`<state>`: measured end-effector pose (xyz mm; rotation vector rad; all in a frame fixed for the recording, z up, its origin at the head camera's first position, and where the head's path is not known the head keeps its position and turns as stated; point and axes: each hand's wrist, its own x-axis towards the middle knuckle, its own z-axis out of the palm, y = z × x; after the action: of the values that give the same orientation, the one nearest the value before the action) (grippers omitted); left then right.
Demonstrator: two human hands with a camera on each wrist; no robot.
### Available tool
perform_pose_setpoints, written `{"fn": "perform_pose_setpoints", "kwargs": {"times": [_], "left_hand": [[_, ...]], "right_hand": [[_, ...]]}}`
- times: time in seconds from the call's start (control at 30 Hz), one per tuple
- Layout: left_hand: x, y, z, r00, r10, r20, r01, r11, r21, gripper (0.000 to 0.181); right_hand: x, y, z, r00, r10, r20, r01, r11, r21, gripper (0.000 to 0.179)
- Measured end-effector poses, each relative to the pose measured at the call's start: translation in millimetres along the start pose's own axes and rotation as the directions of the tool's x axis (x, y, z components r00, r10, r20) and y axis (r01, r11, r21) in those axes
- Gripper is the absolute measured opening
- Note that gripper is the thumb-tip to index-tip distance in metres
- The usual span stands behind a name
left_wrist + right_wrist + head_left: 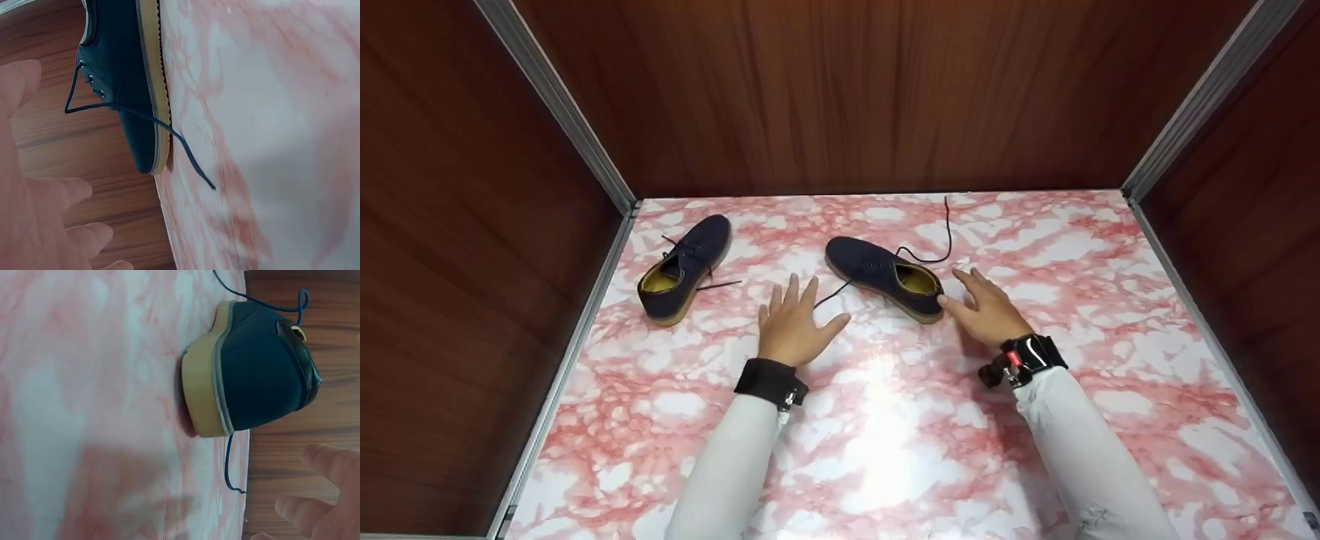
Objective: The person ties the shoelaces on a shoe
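Note:
A dark blue lace-up shoe (877,268) with a tan sole and yellow lining lies upright in the middle, toe pointing to the far left. One lace (949,232) trails behind it; the other (194,160) runs toward my left hand. My left hand (793,326) is spread with straight fingers in front of the toe side, holding nothing. At the heel (205,391), my right hand (988,309) hovers with fingers extended, its thumb tip right by the heel's edge in the head view. Both hands' fingers show partly in the wrist views.
A matching dark blue shoe (690,262) stands upright at the left, its lace ends sticking out to both sides. The red-and-white marbled tabletop (840,450) is bounded by brown wood-grain panels (870,97) at the back and sides, with grey metal strips (562,112) at the corners.

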<state>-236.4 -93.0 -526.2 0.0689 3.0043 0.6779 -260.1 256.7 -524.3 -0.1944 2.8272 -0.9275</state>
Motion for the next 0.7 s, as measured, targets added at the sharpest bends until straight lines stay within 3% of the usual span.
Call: {"fn": "perform_pose_setpoints", "kwargs": {"times": [0.27, 0.4, 0.47, 0.7], "left_hand": [[10.5, 13.8, 8.1, 0.999, 0.023, 0.028, -0.019, 0.991, -0.136, 0.095], [15.3, 21.6, 12.2, 0.998, 0.010, 0.067, 0.009, 0.959, -0.284, 0.092], [17.2, 25.1, 15.2, 0.996, 0.002, 0.090, 0.032, 0.928, -0.371, 0.091], [21.9, 34.0, 30.6, 0.990, 0.043, 0.132, 0.052, 0.771, -0.635, 0.084]], "right_hand": [[13.6, -0.1, 5.0, 1.000, 0.009, -0.001, -0.009, 0.992, 0.125, 0.082], [18.4, -3.9, 7.5, 0.999, 0.031, 0.017, -0.034, 0.985, 0.168, 0.083], [20.1, -6.7, 8.9, 0.999, 0.040, 0.026, -0.044, 0.981, 0.189, 0.083], [27.1, -11.7, 14.6, 0.997, 0.054, 0.051, -0.067, 0.947, 0.315, 0.073]]}}
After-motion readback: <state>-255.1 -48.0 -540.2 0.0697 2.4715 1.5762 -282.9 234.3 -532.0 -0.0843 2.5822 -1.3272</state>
